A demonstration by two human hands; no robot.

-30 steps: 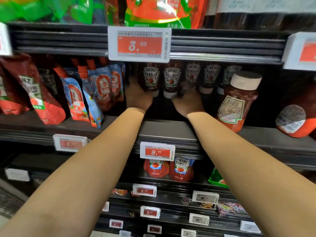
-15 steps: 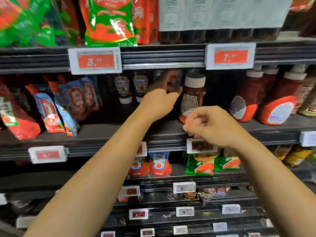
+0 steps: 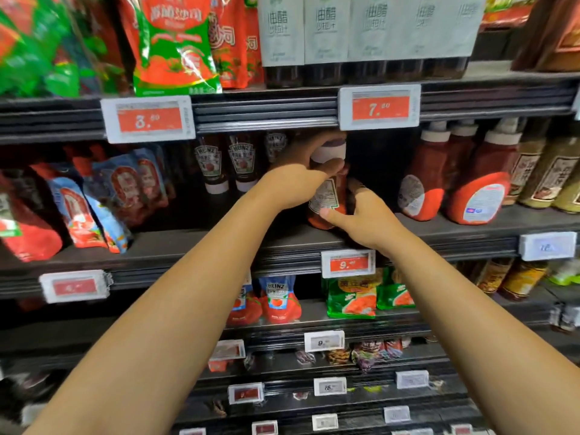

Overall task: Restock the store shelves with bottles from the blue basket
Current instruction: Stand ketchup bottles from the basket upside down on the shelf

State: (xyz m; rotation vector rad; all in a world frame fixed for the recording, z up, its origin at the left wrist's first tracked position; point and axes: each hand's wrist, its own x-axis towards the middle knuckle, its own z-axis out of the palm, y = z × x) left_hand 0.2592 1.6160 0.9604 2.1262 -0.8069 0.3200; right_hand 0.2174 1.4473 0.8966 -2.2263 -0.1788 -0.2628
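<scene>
Both hands now on the white-capped ketchup bottle (image 3: 328, 196): left hand (image 3: 298, 180) grips its neck, right hand (image 3: 364, 215) newly pinches its base. Bottle tilted on shelf (image 3: 219, 243); placement unfinished.

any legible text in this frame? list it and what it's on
"HEINZ": dark inverted bottles on the middle shelf
"HEINZ": red pouch one shelf down
"3." then small blurred digits: left price tag
"7." then blurred digits: right price tag
"9." then blurred digits: price tag below the hands
Ketchup bottle held by both hands: label unreadable
Chinese print on packs: blurred
</scene>
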